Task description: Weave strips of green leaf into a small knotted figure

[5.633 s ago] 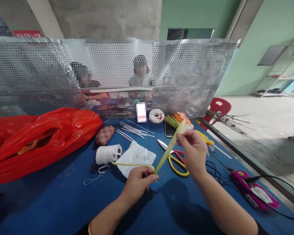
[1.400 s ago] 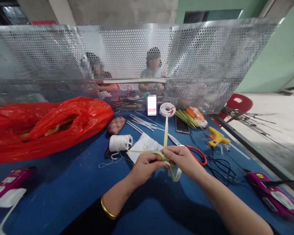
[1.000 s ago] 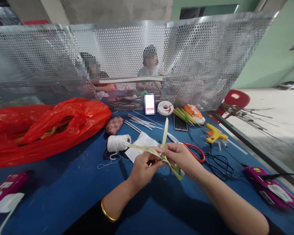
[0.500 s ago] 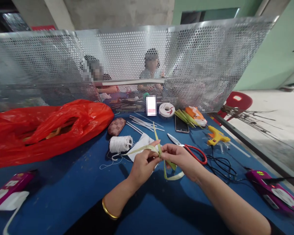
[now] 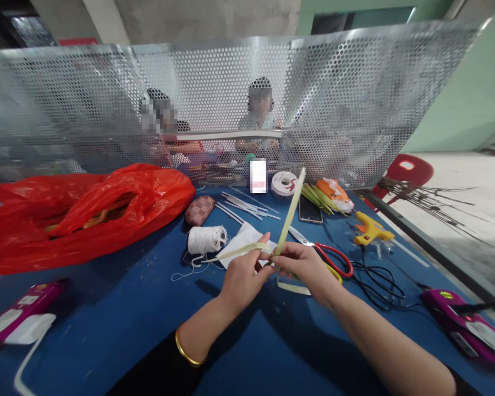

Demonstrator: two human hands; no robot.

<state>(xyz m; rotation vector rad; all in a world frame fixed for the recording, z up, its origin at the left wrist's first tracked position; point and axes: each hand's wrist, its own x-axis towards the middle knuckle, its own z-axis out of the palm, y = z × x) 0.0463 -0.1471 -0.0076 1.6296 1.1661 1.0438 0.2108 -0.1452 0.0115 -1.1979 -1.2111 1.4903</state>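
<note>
Pale green leaf strips [image 5: 291, 214] meet between my two hands above the blue table. My left hand [image 5: 243, 278] is closed in a pinch on them, one strip running out leftward over a white sheet [image 5: 241, 240]. Fingers of my right hand [image 5: 303, 269] pinch the same strips from the other side. One strip stands up and leans right; another loops below the right hand. The exact crossing of the strips is hidden by my fingertips. Beside the right hand lie scissors with red handles [image 5: 338, 261]. A spool of white thread [image 5: 206, 240] sits left of the sheet.
A red plastic bag [image 5: 148, 231] fills the left. Behind the hands lie white sticks [image 5: 247, 206], a checkered pouch [image 5: 200, 210], a ribbon roll [image 5: 284, 183] and a phone [image 5: 311, 210]. A yellow glue gun [image 5: 371, 230] and purple device [image 5: 464, 324] are right. A perforated metal screen [image 5: 214, 88] stands behind.
The upright strip has swung to the right and now shows a longer, wider length. The loop below my right hand has flattened. Both hands stay pinched close together.
</note>
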